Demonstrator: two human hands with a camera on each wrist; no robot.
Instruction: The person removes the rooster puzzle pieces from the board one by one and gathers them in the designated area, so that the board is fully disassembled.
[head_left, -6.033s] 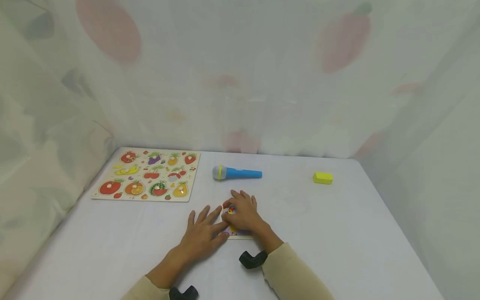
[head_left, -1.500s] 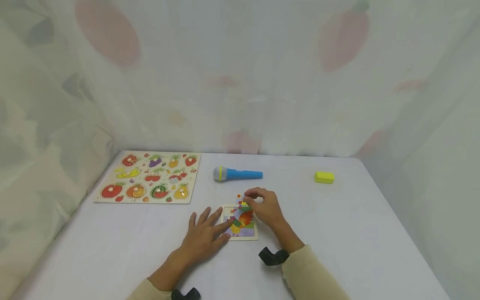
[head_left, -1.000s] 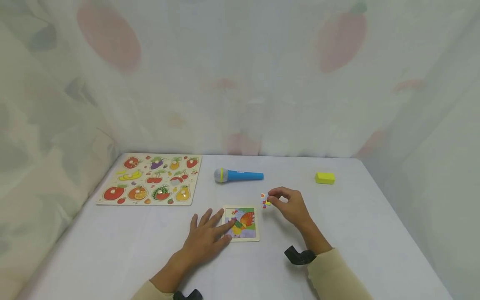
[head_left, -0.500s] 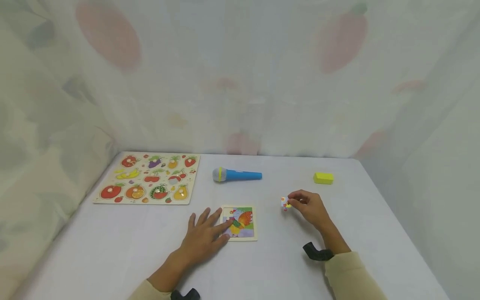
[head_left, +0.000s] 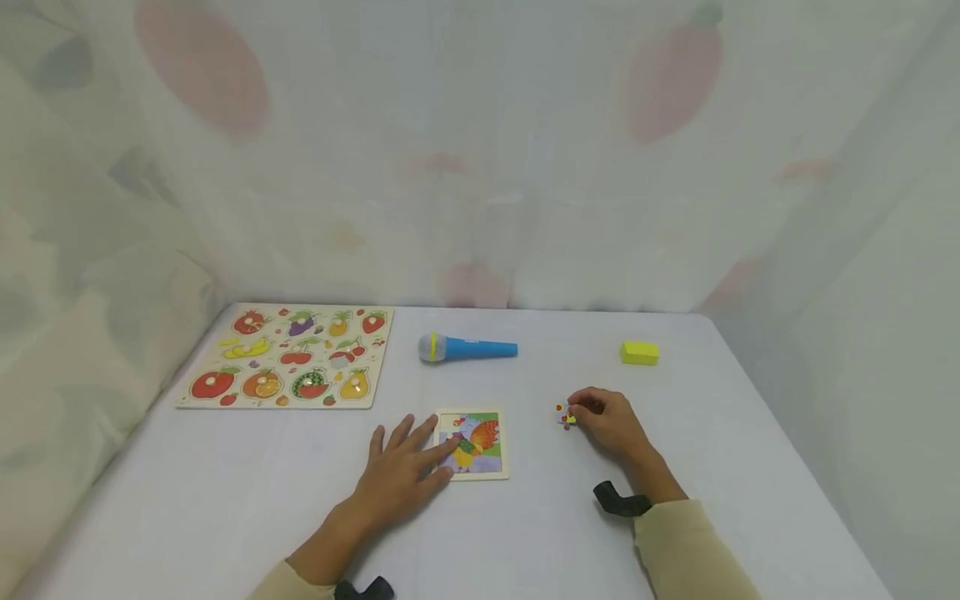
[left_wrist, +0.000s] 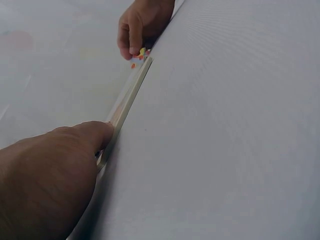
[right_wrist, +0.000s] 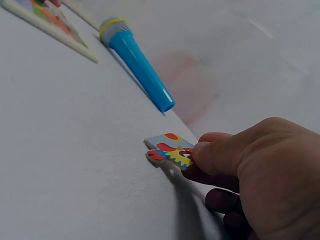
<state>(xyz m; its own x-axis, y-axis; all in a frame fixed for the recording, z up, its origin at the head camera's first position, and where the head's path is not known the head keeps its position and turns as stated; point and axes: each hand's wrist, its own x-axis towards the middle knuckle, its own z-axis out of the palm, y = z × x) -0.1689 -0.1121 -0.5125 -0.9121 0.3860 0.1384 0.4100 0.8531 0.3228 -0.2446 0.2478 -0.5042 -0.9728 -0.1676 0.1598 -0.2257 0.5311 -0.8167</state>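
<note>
Pinched between thumb and fingers of my right hand [head_left: 611, 423] is a small puzzle piece [right_wrist: 168, 149] with a yellow, red and blue print, held just over the white table to the right of the puzzle board. My left hand [head_left: 397, 473] lies with spread, straight fingers at the left side of the small square jigsaw puzzle [head_left: 487, 465], its fingertips on the frame and picture. That picture shows a colourful hen, with a pale gap at its upper left. In the left wrist view the board appears edge-on beneath my left thumb.
A fruit peg puzzle board [head_left: 378, 367] lies at the back left. Behind the small puzzle rests a blue toy microphone [head_left: 480, 348] with a grey head. A yellow block [head_left: 639, 353] sits at the back right. Printed cloth hangs around the table's back and sides.
My right hand has lifted the puzzle piece from the upper part of the board and carried it right, then slightly lower and nearer. My left hand has stayed on the board.
</note>
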